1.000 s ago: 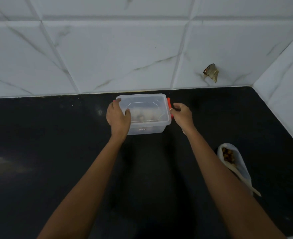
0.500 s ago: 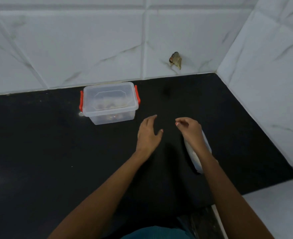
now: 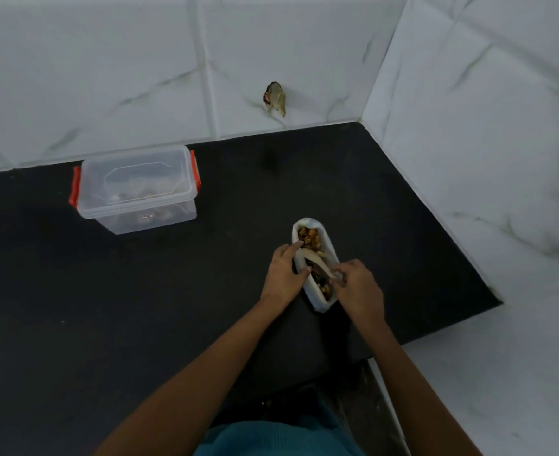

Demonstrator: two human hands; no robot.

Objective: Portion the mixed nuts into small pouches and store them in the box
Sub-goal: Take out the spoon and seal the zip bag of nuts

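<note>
A white bag of mixed nuts [image 3: 304, 229] lies open on the black counter, with brown and dark nuts showing inside. My left hand [image 3: 283, 274] holds the bag's left rim, fingers curled over the edge. My right hand [image 3: 358, 289] pinches a pale wooden spoon [image 3: 317, 261] that lies in the bag's opening. The clear plastic box [image 3: 136, 187] with red side clips stands lidded at the back left, near the wall, with pouches dimly visible inside.
The black counter [image 3: 107, 291] meets white marble-tiled walls at the back and right. A broken patch [image 3: 275, 98] marks the back wall. The counter's front right corner ends at a white ledge [image 3: 501, 373].
Both hands left the box, moved right and came down on the nut bag. The left one took its rim, the right one took the spoon. The view swung right.
</note>
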